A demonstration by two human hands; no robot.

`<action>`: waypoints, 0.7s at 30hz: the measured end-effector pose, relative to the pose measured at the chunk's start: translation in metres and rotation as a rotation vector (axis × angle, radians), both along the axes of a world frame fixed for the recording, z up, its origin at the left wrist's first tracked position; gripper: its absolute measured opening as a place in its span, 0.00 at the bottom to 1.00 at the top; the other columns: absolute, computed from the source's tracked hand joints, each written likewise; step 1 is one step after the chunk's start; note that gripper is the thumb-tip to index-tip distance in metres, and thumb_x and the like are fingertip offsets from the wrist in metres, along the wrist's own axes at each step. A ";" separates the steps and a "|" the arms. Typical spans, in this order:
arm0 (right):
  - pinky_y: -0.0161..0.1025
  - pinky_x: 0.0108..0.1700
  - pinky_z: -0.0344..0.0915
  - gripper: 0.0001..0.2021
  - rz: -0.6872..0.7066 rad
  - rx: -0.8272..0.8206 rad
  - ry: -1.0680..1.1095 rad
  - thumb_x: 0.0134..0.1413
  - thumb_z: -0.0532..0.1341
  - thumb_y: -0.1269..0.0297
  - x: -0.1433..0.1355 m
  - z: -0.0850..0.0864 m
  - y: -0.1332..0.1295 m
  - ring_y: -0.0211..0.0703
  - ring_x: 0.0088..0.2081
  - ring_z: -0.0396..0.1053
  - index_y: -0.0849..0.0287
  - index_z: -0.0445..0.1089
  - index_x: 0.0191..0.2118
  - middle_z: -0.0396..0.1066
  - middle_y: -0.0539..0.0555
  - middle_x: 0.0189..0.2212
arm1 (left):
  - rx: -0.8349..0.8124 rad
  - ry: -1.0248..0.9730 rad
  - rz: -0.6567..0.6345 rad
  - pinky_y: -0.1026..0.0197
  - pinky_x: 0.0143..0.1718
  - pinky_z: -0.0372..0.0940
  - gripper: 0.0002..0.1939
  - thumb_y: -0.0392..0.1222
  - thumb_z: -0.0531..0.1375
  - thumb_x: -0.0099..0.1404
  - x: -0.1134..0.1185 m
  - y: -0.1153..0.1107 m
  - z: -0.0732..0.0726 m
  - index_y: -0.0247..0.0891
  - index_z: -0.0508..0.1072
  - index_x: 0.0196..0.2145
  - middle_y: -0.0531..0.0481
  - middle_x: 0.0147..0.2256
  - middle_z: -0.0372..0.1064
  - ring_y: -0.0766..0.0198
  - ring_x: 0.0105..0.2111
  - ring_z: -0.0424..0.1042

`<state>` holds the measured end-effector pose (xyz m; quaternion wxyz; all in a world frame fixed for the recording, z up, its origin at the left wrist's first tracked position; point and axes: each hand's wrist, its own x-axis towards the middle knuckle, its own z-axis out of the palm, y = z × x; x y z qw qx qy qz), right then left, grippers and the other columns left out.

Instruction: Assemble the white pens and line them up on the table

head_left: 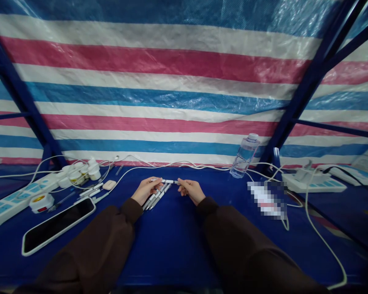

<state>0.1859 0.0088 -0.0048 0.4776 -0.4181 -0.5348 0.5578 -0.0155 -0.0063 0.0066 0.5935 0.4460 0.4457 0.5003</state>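
Observation:
Between my two hands a slim white pen (168, 181) is held level, a little above the blue tabletop (168, 249). My left hand (147, 190) is closed on its left end, fingers pinched. The thumb and fingers of my right hand (191, 190) pinch its right end, which looks dark or clear. Beneath and beside my left hand lies a small bundle of several white and grey pens (155, 198), slanting side by side on the table. My left fingers partly cover these pens.
To the left are a phone (59, 225), an earbud case (109, 185), a long power strip (21, 198) with chargers and more pens (90, 192). A water bottle (244, 157) stands at back right, near a blurred-out item (268, 200), cables and another power strip (314, 183). Striped sheeting hangs behind.

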 end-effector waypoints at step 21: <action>0.28 0.10 0.38 0.17 -0.024 -0.109 0.068 0.43 0.57 0.49 -0.001 0.001 0.001 0.29 0.09 0.52 0.57 0.53 0.21 0.54 0.42 0.11 | -0.009 -0.072 0.063 0.68 0.23 0.57 0.16 0.47 0.67 0.49 0.000 0.003 -0.003 0.33 0.68 0.27 0.48 0.26 0.70 0.71 0.22 0.65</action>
